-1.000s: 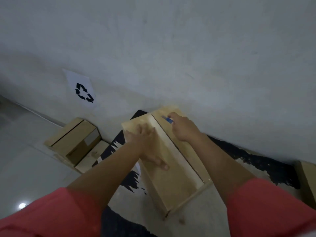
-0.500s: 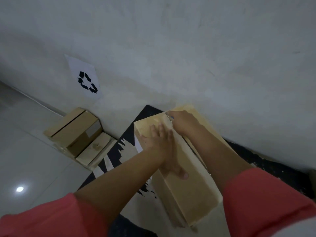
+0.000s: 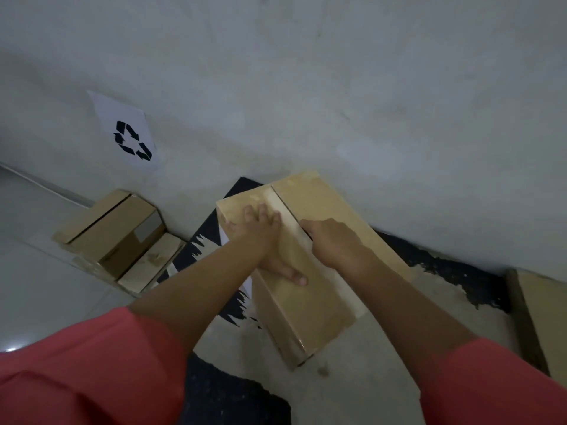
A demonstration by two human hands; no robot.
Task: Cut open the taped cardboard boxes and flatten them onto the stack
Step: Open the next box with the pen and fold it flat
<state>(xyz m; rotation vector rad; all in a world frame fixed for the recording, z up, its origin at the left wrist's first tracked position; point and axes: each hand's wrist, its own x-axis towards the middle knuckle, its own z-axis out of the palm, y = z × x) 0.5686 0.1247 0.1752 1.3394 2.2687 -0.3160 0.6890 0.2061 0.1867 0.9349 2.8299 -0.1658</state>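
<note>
Nearest, below both hands: pale tape (image 3: 346,294) on the cardboard box (image 3: 300,317), still sealed. Pressing flat on the lid with the left hand (image 3: 264,240), fingers straight. Just right of it, curled over the seam with the right hand (image 3: 333,245); probably gripping the blue cutter seen a second ago, now hidden under the knuckles. Drawn back from the box's far end to mid-seam in half a second. Beyond the right hand, split into a dark slit (image 3: 285,207). Likely about half cut; flattening not yet due. Far left of the left hand, by the wall: another closed box (image 3: 113,231).
</note>
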